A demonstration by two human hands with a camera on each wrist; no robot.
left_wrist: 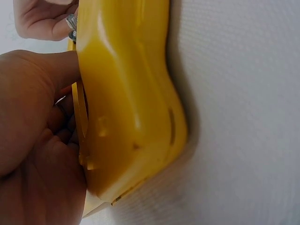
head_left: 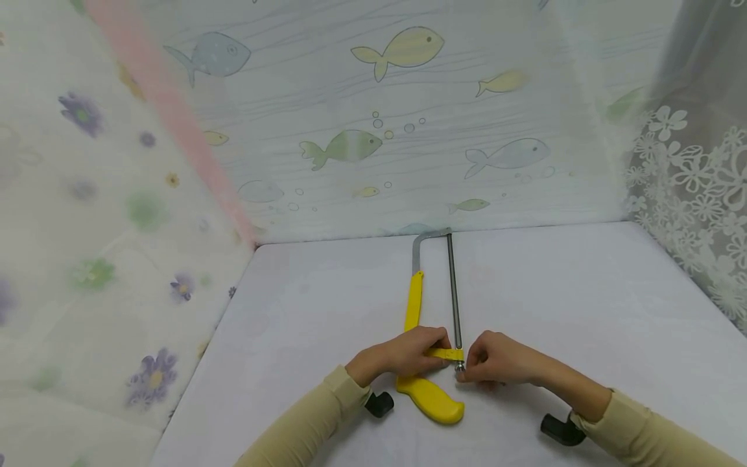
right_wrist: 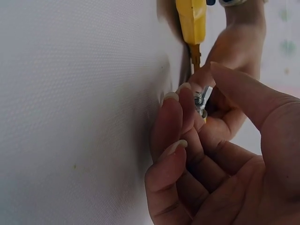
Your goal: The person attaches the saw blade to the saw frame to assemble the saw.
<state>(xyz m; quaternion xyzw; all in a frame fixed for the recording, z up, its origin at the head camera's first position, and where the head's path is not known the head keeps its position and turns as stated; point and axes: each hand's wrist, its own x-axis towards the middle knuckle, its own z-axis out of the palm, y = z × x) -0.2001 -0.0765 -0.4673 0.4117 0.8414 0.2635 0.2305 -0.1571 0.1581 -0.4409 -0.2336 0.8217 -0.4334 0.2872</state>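
Observation:
A hacksaw (head_left: 413, 301) with a yellow frame and handle lies on the white table, its grey metal bow at the far end. Its long grey blade (head_left: 454, 292) runs along the right side. My left hand (head_left: 417, 350) grips the yellow frame just above the handle (head_left: 434, 401), fingers at the short yellow arm (head_left: 448, 354). At the blade's near end sits a metal wing nut (right_wrist: 202, 99). My right hand (head_left: 504, 358) is beside it, fingers bent. In the right wrist view, the thumb stands apart from the fingertips, with the wing nut visible beyond the gap. Whether a finger touches it, I cannot tell.
The white tabletop (head_left: 583, 292) meets a fish-patterned curtain (head_left: 350, 84) at its back edge. Flowered cloth (head_left: 117, 259) hangs along the left, white lace (head_left: 706, 175) on the right. Black devices (head_left: 562, 429) sit at both wrists.

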